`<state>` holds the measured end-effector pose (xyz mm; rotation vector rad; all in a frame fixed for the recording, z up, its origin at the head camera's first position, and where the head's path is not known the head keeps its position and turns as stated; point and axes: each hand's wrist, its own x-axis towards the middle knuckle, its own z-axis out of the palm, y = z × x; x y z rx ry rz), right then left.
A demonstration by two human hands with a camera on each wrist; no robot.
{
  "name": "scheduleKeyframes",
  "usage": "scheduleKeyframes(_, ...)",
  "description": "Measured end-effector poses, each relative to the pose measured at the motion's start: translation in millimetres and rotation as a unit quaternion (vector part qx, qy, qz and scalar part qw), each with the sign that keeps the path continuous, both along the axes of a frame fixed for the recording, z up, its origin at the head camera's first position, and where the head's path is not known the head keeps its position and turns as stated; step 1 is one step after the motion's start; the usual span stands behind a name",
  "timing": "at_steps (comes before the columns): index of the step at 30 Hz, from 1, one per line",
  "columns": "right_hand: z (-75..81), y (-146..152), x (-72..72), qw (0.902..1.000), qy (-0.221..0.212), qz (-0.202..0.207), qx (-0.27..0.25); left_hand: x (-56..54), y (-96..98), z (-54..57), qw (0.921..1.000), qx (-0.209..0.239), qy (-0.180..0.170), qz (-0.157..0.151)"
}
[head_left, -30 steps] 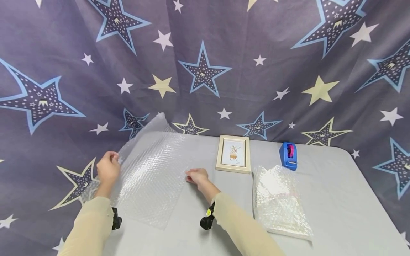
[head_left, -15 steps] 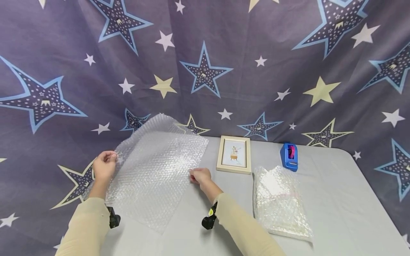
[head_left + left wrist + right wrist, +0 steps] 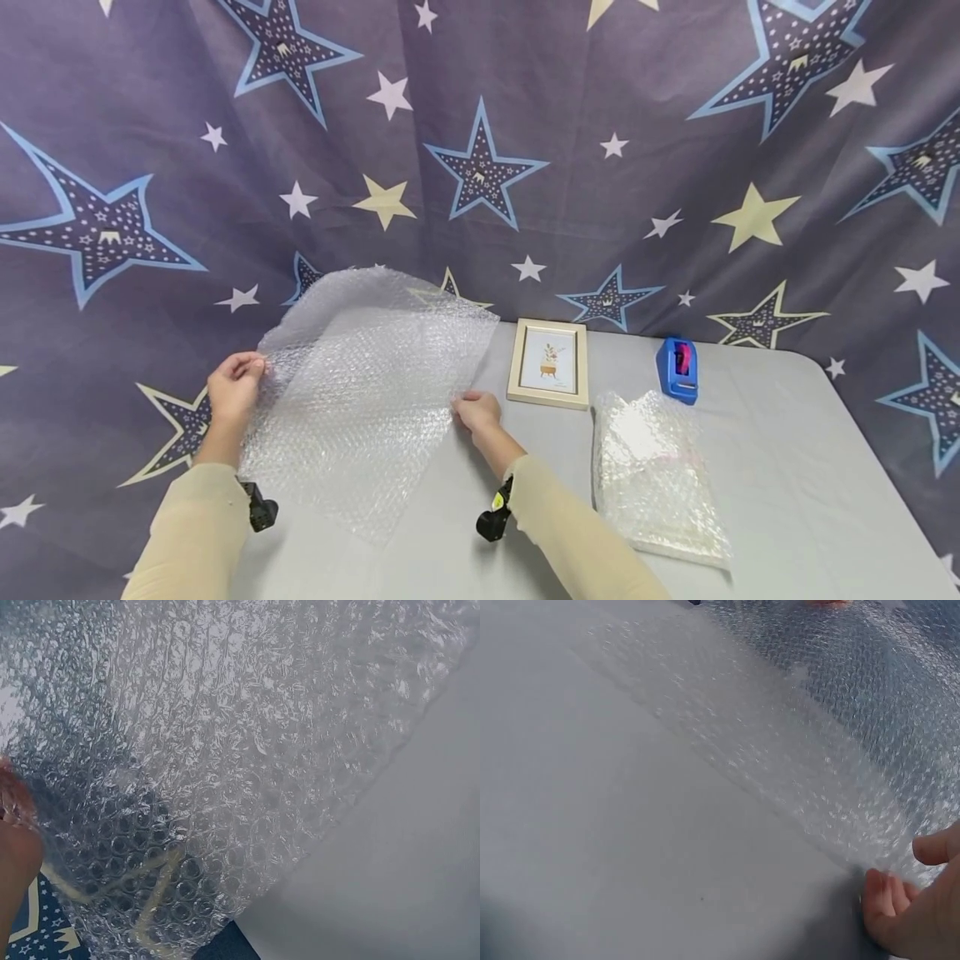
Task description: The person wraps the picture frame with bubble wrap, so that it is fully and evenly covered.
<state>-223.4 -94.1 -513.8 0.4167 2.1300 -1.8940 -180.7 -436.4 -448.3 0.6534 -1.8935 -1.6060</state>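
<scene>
A clear sheet of bubble wrap spans the space between both hands at the left of the table. My left hand pinches its left edge, past the table's side. On the opposite edge, my right hand grips the sheet between thumb and fingers; in the right wrist view the fingers lie under the wrap's border. The sheet's far part bows up against the curtain, and its near corner hangs low over the table. Rows of bubbles fill the left wrist view, with part of the left hand at the edge.
A gold picture frame with a plant print lies right of the sheet. Farther right is a blue tape dispenser with a pink roll. Nearer lies a bubble-wrapped flat package. A star-patterned curtain hangs behind the grey-white table.
My left hand has moved left and slightly down, my right hand slightly right. The bubble wrap has spread wider between them, its far right corner swinging out toward the picture frame.
</scene>
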Motion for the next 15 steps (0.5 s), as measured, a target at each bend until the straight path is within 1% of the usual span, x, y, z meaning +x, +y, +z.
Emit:
scheduleKeyframes(3,-3.3,4.7,-1.4,0.9998,0.004,-0.007,-0.019,-5.6,1.6,-3.9,0.9999,-0.006,-0.008,0.005)
scheduleKeyframes(5,-4.0,8.6,-2.4,0.9994,0.006,-0.013,-0.031,-10.4,3.4,-6.5,0.9997,-0.019,-0.014,0.007)
scheduleKeyframes(8,-1.6,15.4,-3.8,0.9985,0.006,-0.020,-0.050,-17.9,6.9,-9.5,0.9984,-0.054,-0.018,0.000)
scheduleKeyframes(10,1.7,20.5,-4.6,0.9977,0.006,-0.025,-0.062,-23.1,10.2,-10.8,0.9953,-0.093,-0.028,-0.006)
scheduleKeyframes(12,5.2,25.3,-5.1,0.9971,0.006,-0.029,-0.069,-28.2,13.8,-12.0,0.9906,-0.128,-0.046,-0.010)
scheduleKeyframes(15,9.2,31.5,-5.5,0.9969,0.004,-0.029,-0.074,-35.6,20.3,-13.6,0.9840,-0.160,-0.078,-0.007)
